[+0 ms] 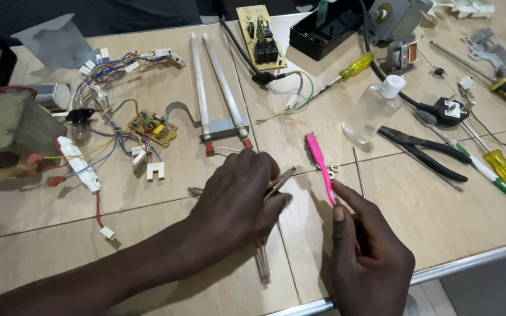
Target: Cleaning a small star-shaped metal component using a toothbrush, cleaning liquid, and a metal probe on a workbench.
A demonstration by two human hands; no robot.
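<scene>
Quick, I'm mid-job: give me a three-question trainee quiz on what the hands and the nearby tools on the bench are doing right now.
1. True or false: the right hand holds the pink toothbrush by its handle.
2. What does the left hand rest on? A) yellow-handled screwdriver B) thin metal strips C) clear bottle
3. What lies just right of the clear bottle, beyond the black plug's cable: pliers or a lamp?

Key
1. True; bristles point away from the person.
2. B, the metal strips run under the palm.
3. Black-handled pliers.
</scene>
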